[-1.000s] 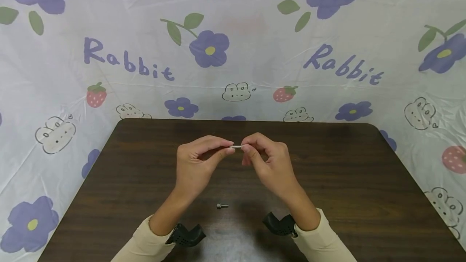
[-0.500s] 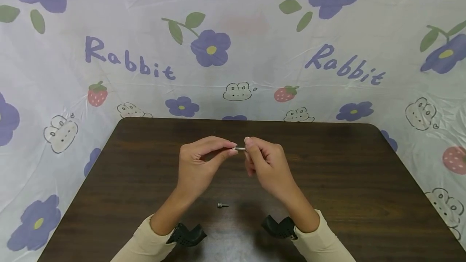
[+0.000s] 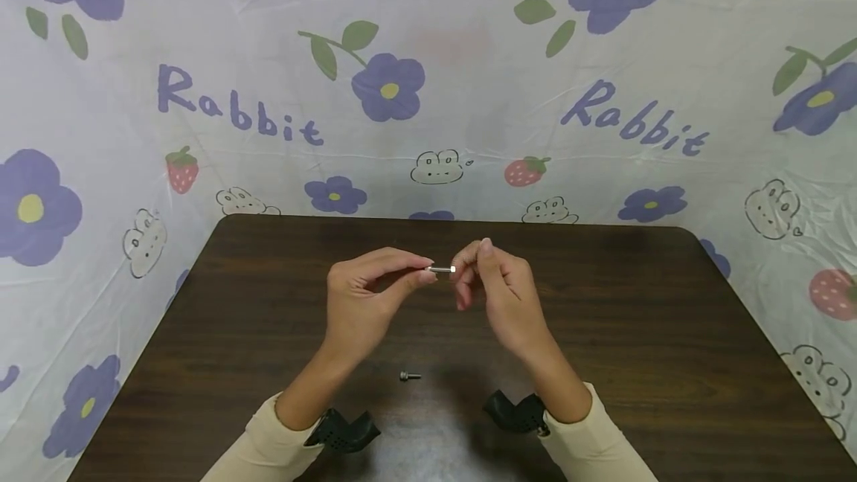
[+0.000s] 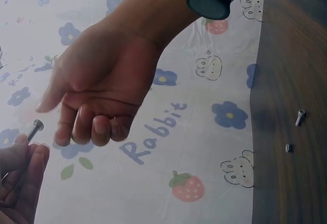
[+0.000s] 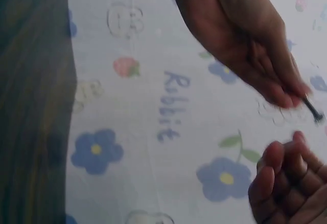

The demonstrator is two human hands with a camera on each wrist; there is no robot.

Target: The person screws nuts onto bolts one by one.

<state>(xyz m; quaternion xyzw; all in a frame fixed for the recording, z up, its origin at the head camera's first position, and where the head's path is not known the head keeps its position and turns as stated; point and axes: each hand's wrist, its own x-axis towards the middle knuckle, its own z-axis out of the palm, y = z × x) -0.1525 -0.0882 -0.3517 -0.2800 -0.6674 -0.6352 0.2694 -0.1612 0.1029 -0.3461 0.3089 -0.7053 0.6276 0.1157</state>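
Observation:
Above the table, my left hand (image 3: 364,303) pinches a slim metal bolt (image 3: 440,269) between thumb and fingertips, held about level. Its wider end points toward my right hand (image 3: 509,296). In the left wrist view that wider end of the bolt (image 4: 37,126) looks like a flat head or a nut; I cannot tell which. My right hand holds nothing, its thumb raised and its fingers loosely bent. A gap separates the right fingers (image 5: 273,155) from the bolt in the right wrist view. On the dark table lies a second bolt (image 3: 410,376).
In the left wrist view a small nut-like piece (image 4: 288,148) lies near the loose bolt. The brown wooden table (image 3: 268,333) spreads around the hands. A patterned cloth (image 3: 462,110) hangs behind it. Both wrists carry black camera mounts (image 3: 344,431).
My right thumb and fingers have come off the bolt's end and drawn slightly right, baring its wider end. My left hand keeps its pinch almost unmoved.

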